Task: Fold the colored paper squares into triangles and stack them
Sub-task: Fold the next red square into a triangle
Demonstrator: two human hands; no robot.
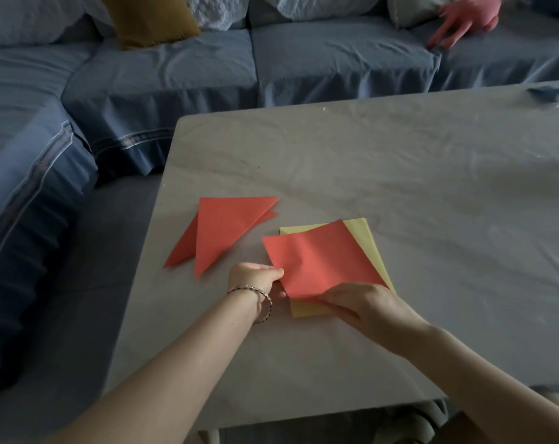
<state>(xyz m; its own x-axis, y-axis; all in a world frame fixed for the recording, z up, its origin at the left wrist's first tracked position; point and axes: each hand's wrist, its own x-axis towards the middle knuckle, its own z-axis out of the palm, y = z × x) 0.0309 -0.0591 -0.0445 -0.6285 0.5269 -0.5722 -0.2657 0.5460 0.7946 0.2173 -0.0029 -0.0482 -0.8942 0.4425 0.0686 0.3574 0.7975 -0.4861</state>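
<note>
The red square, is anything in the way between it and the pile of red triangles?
Nothing visible. The red square, pinched by the left hand and right hand, sits on the yellow sheets. Only bare table lies between it and the red triangles to its left.

two red folded triangles (220, 233), one red square (319, 257), yellow squares (361, 233) uncountable

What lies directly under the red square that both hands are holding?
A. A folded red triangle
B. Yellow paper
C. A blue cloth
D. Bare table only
B: the red square, pinched by the left hand and right hand, overlaps yellow paper showing past its edges.
</note>
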